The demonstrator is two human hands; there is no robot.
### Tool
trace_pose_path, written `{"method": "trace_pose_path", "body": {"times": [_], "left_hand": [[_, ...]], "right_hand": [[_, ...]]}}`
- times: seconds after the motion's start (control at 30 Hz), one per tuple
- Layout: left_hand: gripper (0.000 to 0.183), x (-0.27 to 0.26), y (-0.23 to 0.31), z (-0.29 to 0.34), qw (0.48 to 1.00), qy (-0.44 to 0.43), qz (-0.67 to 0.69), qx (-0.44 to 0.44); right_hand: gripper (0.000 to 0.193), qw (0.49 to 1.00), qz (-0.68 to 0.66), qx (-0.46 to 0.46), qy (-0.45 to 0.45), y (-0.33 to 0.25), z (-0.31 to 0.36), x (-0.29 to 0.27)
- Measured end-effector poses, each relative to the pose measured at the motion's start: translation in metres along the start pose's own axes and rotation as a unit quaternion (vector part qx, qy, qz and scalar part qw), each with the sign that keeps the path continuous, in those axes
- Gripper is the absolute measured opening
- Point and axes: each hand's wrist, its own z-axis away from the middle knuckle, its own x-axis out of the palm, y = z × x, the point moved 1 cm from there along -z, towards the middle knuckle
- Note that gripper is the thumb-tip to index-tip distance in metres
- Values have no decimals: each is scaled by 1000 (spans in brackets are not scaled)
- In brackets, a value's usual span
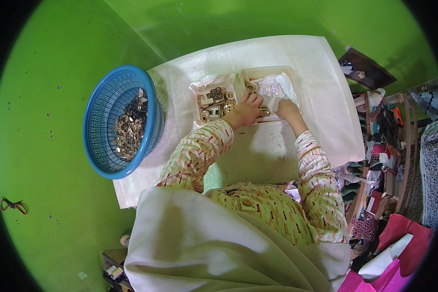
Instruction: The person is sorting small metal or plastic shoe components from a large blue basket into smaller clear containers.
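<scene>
My left hand (249,109) reaches over the near left part of a white rectangular box (293,80), its fingers apart and touching gold-coloured metal pieces (264,110) that look like buckles. At the near right corner of that box, my right hand (288,110) dips down with its fingers bent together; whatever they hold is hidden. Between and beyond the hands, sparkling pale pieces (270,89) lie on white lining. Touching this box on the left, a lined tray (195,86) holds several gold and dark buckles (216,94).
A blue plastic basket (91,141), tilted, holds a heap of small metal pieces at the white table's (321,63) left edge. Green walls (44,97) rise behind. At the right stand a brown tray (367,68) and a rack (406,141) crowded with fabrics.
</scene>
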Motion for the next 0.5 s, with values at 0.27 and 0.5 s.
{"method": "trace_pose_path", "body": {"times": [0.27,0.5], "left_hand": [[26,4,-4,-3,998,12,20,59],[25,-2,-3,-7,998,-50,6,46]], "right_hand": [[19,997,-50,-50,-22,-14,2,-14],[22,994,-71,-44,-65,-12,-9,0]]}}
